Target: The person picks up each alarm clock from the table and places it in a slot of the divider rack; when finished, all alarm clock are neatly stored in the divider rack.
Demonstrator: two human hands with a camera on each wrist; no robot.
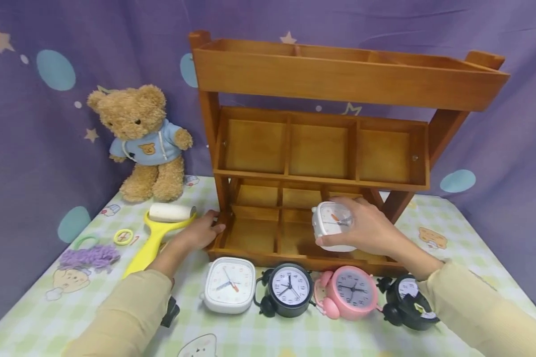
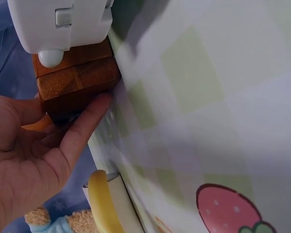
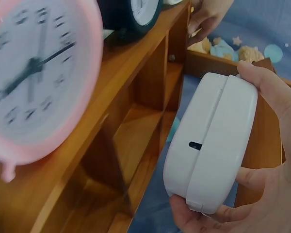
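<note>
1. A white rounded-square clock with an orange hand [image 1: 327, 229] is held in front of the lowest tier of a brown wooden three-tier shelf [image 1: 339, 82], right of its middle; contact with the wood cannot be told.
2. The clock is gripped by the right hand [image 1: 369, 225], between thumb and fingers; its white side is seen in the right wrist view.
3. The shelf's lower left end is gripped by the left hand [image 1: 201, 232], thumb and fingers set about the wood.
4. Along the shelf's front, left to right, are placed: a larger white rounded-square clock [image 1: 229, 286], a round black twin-bell clock [image 1: 290, 290], a round pink twin-bell clock [image 1: 352, 291] and a second black clock [image 1: 404, 288], partly covered by the right forearm.
5. Beyond the left hand are noted a yellow-handled white roller [image 1: 149, 243] and a brown plush bear in a blue hoodie [image 1: 148, 144].
</note>
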